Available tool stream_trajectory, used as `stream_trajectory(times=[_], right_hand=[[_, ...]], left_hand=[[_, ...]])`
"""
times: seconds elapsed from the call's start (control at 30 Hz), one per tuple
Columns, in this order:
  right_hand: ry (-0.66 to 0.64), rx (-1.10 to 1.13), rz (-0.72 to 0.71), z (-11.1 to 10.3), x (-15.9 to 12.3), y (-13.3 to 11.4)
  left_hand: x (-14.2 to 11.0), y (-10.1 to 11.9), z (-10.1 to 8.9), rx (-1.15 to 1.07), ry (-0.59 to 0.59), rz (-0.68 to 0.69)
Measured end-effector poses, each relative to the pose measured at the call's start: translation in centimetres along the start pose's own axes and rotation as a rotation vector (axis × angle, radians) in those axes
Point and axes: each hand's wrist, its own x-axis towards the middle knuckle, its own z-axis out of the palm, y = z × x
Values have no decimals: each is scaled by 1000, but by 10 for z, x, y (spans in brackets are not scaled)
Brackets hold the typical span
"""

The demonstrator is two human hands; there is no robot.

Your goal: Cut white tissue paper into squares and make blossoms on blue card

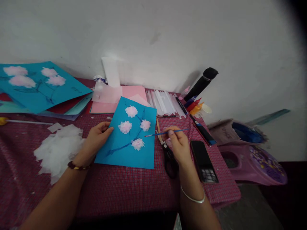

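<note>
A blue sheet of paper (120,150) lies at the middle of the table, bearing several pale pink paper flowers and a dark painted branch. My left hand (99,135) grips its left edge between thumb and fingers. In my right hand (177,140) is a thin blue paintbrush (157,134), pinched near its middle, its tip over the sheet just above the lowest flower (137,144). Black-handled scissors (170,159) lie beneath and beside my right hand, partly hidden by it. Left of my left wrist sits a heap of white tissue pieces (59,150).
Another blue sheet with flowers (48,92) rests on coloured papers at left. Behind are pink paper (103,107), white glue sticks (163,102), paint bottles (196,109) and a black brush (201,83). A phone (202,159) and cutter (203,131) lie right, near a pink stool (244,159).
</note>
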Motion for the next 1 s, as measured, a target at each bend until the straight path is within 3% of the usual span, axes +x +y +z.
stream_trajectory(times=[0.2,0.37,0.67,0.83,1.0], right_hand=[[387,-169,-23,-57,14,3],[473,-322,23,-86,23,23],[389,-359,88,-82,32,47],[342,-298,131,-80,33,54],[443,-192,139,-85,32,50]], left_hand=[[1,4,-3,132,47,-66],[2,13,-4,282,128,-176],[-3,29,3,237,144,-280],[-2,19,0,243,65,-236],[2,7,-4,230,41,-204]])
